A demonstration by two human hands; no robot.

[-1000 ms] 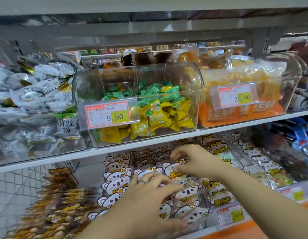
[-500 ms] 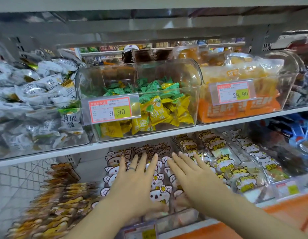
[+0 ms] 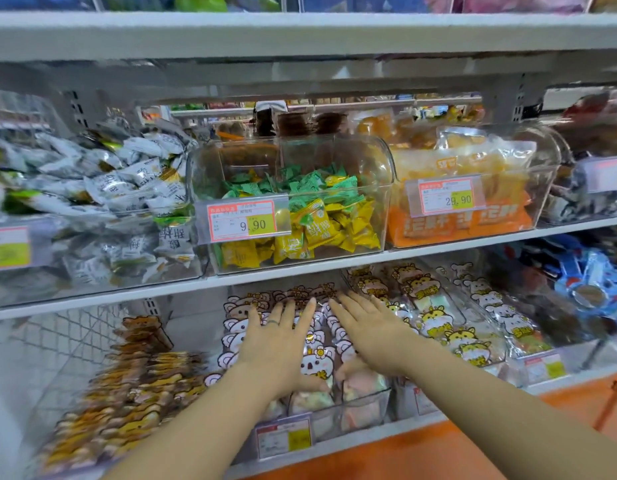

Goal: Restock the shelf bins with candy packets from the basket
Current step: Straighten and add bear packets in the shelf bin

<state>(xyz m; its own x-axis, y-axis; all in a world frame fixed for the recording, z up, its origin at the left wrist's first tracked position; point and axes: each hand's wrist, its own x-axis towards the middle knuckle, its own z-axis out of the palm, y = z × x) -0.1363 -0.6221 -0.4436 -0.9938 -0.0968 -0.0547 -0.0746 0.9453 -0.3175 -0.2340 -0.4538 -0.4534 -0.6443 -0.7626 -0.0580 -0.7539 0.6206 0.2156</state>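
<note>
Both my hands lie flat, fingers straight, on a pile of white koala-print candy packets [image 3: 315, 363] in a clear bin [image 3: 364, 408] on the lower shelf. My left hand [image 3: 277, 344] wears a ring and presses the left part of the pile. My right hand [image 3: 367, 332] presses the right part, its thumb down near the bin's front. Neither hand holds a packet. The basket is not in view.
Right of this bin sit yellow hamster-print packets [image 3: 449, 327]; left, brown bear-print packets [image 3: 134, 379]. The upper shelf [image 3: 300, 271] carries bins of grey-white packets [image 3: 92, 202], green and yellow candies [image 3: 300, 209] and orange bags [image 3: 466, 202]. Price tags hang on bin fronts.
A second ago my fingers were curled among the koala packets; they have since flattened out on top of the pile. The view has tilted up a little.
</note>
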